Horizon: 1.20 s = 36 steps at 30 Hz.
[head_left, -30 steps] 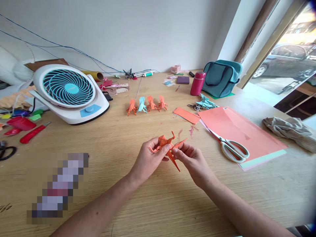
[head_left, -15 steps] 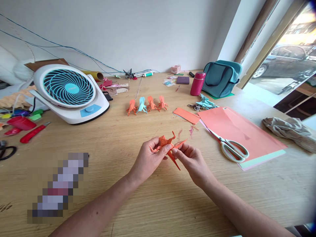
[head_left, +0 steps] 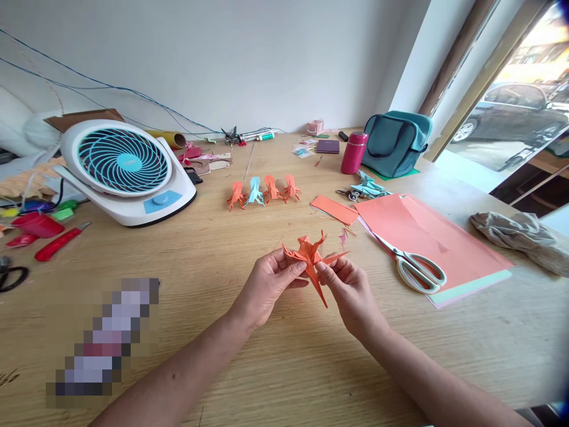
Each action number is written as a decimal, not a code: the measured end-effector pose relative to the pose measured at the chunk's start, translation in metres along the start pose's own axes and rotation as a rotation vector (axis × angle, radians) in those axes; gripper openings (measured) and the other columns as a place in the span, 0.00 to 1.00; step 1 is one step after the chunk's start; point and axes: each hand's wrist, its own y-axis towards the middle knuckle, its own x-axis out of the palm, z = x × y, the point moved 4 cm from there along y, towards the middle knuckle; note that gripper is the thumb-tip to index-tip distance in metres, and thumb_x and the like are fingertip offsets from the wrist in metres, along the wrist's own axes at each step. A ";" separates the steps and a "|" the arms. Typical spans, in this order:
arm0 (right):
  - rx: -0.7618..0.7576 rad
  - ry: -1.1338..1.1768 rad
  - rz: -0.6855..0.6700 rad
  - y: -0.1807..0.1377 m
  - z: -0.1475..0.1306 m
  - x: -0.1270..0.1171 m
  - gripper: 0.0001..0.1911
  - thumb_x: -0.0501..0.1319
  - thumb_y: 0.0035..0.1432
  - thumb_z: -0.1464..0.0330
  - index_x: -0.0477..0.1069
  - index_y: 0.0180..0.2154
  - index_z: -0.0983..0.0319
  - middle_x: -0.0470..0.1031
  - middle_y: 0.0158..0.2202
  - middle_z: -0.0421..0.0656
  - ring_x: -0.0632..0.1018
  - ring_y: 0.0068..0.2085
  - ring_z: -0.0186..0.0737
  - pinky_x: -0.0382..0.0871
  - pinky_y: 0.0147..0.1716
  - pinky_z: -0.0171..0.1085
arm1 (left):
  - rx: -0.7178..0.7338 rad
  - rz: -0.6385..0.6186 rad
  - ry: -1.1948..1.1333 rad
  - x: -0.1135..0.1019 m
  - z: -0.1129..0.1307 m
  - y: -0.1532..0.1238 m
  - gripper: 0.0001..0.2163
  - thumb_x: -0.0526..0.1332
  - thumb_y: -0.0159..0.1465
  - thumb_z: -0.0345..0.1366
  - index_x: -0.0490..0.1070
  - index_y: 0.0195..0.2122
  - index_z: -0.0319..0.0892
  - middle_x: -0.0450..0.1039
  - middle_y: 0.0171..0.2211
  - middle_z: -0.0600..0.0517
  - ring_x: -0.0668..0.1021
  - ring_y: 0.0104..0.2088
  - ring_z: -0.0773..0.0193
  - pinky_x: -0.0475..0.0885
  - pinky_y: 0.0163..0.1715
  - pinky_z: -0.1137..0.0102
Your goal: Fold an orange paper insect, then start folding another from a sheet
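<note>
Orange figure [head_left: 311,254] is a touch further right than half a second ago, and more of its folded points show, because both hands shift along with it. From where I'm standing it's right over the table [head_left: 213,356], between the two hands, so call that the clock's middle, 12 toward the wall [head_left: 275,65]. Left hand [head_left: 267,289], about 8 o'clock, pinches it with the thumb on top. Right hand [head_left: 355,296], around 4, has thumb and fingers closed on the other side, one long point poking out past them. Four finished-looking figures [head_left: 272,188] stand in a row at 11, three orange and one light blue. Scissors [head_left: 420,270] are at 3, partly on the sheets [head_left: 462,246]. Fan's [head_left: 128,161] at 10, bottle [head_left: 354,154] and bag [head_left: 395,145] at 1, just beside each other.
</note>
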 end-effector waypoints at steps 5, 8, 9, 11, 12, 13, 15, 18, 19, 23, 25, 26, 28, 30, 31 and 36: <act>-0.032 -0.003 -0.002 -0.002 -0.001 0.004 0.18 0.72 0.51 0.53 0.75 0.29 0.61 0.76 0.27 0.41 0.73 0.30 0.35 0.68 0.33 0.35 | -0.044 0.050 0.023 -0.001 -0.003 -0.001 0.15 0.73 0.54 0.45 0.78 0.35 0.39 0.80 0.33 0.50 0.80 0.34 0.65 0.77 0.31 0.73; -0.054 -0.008 0.004 -0.003 -0.002 0.007 0.18 0.72 0.51 0.53 0.75 0.30 0.61 0.77 0.28 0.41 0.73 0.30 0.36 0.70 0.33 0.36 | -0.038 0.091 0.059 -0.002 -0.001 -0.002 0.15 0.73 0.53 0.44 0.78 0.34 0.38 0.79 0.32 0.51 0.79 0.34 0.65 0.76 0.30 0.73; -0.061 -0.010 0.005 -0.004 -0.002 0.007 0.18 0.72 0.51 0.53 0.75 0.30 0.60 0.77 0.28 0.41 0.73 0.30 0.36 0.70 0.33 0.36 | -0.037 0.102 0.070 -0.003 -0.001 -0.002 0.14 0.72 0.53 0.44 0.77 0.33 0.38 0.79 0.32 0.51 0.78 0.34 0.65 0.76 0.30 0.74; -0.066 -0.016 -0.005 -0.004 -0.001 0.008 0.17 0.71 0.52 0.53 0.75 0.30 0.60 0.76 0.27 0.41 0.74 0.30 0.37 0.70 0.33 0.37 | -0.039 0.107 0.089 -0.003 0.000 -0.002 0.13 0.71 0.55 0.43 0.77 0.33 0.38 0.79 0.32 0.51 0.79 0.34 0.66 0.76 0.31 0.74; -0.066 -0.020 -0.019 -0.004 0.000 0.008 0.16 0.71 0.52 0.54 0.75 0.30 0.60 0.76 0.28 0.41 0.74 0.31 0.37 0.70 0.33 0.38 | -0.042 0.099 0.095 -0.003 0.001 -0.001 0.12 0.70 0.55 0.42 0.76 0.33 0.38 0.79 0.31 0.51 0.79 0.34 0.66 0.76 0.32 0.73; -0.065 -0.026 -0.044 -0.003 0.001 0.008 0.15 0.71 0.53 0.55 0.75 0.31 0.59 0.76 0.28 0.40 0.74 0.31 0.38 0.70 0.34 0.38 | -0.045 0.084 0.097 -0.003 0.002 -0.001 0.11 0.70 0.56 0.42 0.76 0.32 0.39 0.79 0.31 0.51 0.79 0.34 0.66 0.76 0.33 0.73; -0.057 -0.047 -0.130 -0.001 0.003 0.008 0.13 0.71 0.54 0.56 0.75 0.33 0.58 0.77 0.30 0.41 0.75 0.33 0.39 0.70 0.36 0.38 | -0.045 0.047 0.089 -0.005 0.004 0.001 0.10 0.69 0.57 0.41 0.75 0.33 0.39 0.79 0.32 0.51 0.79 0.34 0.65 0.77 0.35 0.71; -0.014 -0.090 -0.271 0.006 0.006 0.005 0.13 0.71 0.54 0.57 0.76 0.36 0.58 0.78 0.34 0.41 0.76 0.37 0.39 0.70 0.39 0.39 | -0.034 0.003 0.079 -0.010 0.009 0.003 0.10 0.68 0.58 0.41 0.75 0.35 0.40 0.79 0.34 0.51 0.80 0.35 0.64 0.77 0.37 0.69; 0.008 -0.105 -0.291 0.009 0.006 0.003 0.14 0.71 0.54 0.57 0.76 0.37 0.58 0.78 0.34 0.41 0.76 0.37 0.39 0.70 0.40 0.39 | -0.032 -0.011 0.079 -0.012 0.011 0.004 0.10 0.68 0.58 0.41 0.75 0.36 0.40 0.79 0.34 0.51 0.80 0.35 0.64 0.77 0.37 0.69; 0.112 -0.094 -0.290 0.018 0.000 -0.008 0.15 0.70 0.54 0.55 0.78 0.36 0.60 0.77 0.36 0.42 0.74 0.37 0.37 0.68 0.41 0.38 | -0.052 -0.055 0.114 -0.016 0.013 0.005 0.09 0.69 0.58 0.40 0.76 0.35 0.41 0.79 0.37 0.51 0.79 0.37 0.65 0.76 0.36 0.71; 0.171 -0.035 -0.362 0.017 -0.003 -0.009 0.15 0.69 0.57 0.56 0.78 0.39 0.60 0.76 0.37 0.42 0.74 0.37 0.36 0.68 0.44 0.37 | -0.060 -0.058 0.157 -0.016 0.013 0.004 0.09 0.68 0.58 0.40 0.77 0.36 0.41 0.79 0.37 0.51 0.78 0.37 0.65 0.75 0.36 0.71; 0.192 -0.007 -0.403 0.016 -0.004 -0.008 0.14 0.69 0.57 0.56 0.78 0.39 0.59 0.76 0.37 0.41 0.73 0.37 0.35 0.68 0.45 0.37 | -0.058 -0.060 0.181 -0.015 0.013 0.004 0.09 0.67 0.58 0.40 0.77 0.36 0.41 0.78 0.37 0.51 0.78 0.36 0.66 0.75 0.36 0.71; 0.206 0.014 -0.459 0.014 -0.005 -0.007 0.14 0.69 0.57 0.56 0.77 0.39 0.59 0.75 0.35 0.40 0.73 0.36 0.35 0.68 0.44 0.37 | -0.036 -0.066 0.224 -0.013 0.013 0.004 0.08 0.66 0.59 0.40 0.76 0.35 0.40 0.78 0.35 0.51 0.78 0.36 0.66 0.74 0.37 0.70; 0.209 0.002 -0.463 0.014 -0.004 -0.007 0.15 0.70 0.56 0.55 0.77 0.38 0.59 0.74 0.33 0.39 0.73 0.35 0.35 0.68 0.43 0.37 | 0.002 -0.074 0.272 -0.010 0.013 0.005 0.06 0.64 0.59 0.37 0.75 0.33 0.40 0.77 0.33 0.52 0.78 0.34 0.66 0.74 0.37 0.70; 0.212 -0.006 -0.455 0.014 -0.003 -0.007 0.16 0.70 0.55 0.55 0.77 0.39 0.59 0.75 0.33 0.39 0.73 0.35 0.35 0.68 0.42 0.37 | 0.025 -0.074 0.307 -0.009 0.013 0.005 0.05 0.64 0.58 0.36 0.73 0.32 0.40 0.76 0.31 0.53 0.77 0.33 0.66 0.73 0.37 0.70; 0.224 0.004 -0.471 0.014 0.004 -0.001 0.19 0.73 0.50 0.56 0.78 0.39 0.60 0.78 0.34 0.41 0.76 0.37 0.39 0.68 0.45 0.39 | 0.138 -0.045 0.511 -0.007 0.011 0.005 0.08 0.62 0.55 0.28 0.66 0.35 0.42 0.69 0.25 0.59 0.70 0.26 0.71 0.64 0.29 0.74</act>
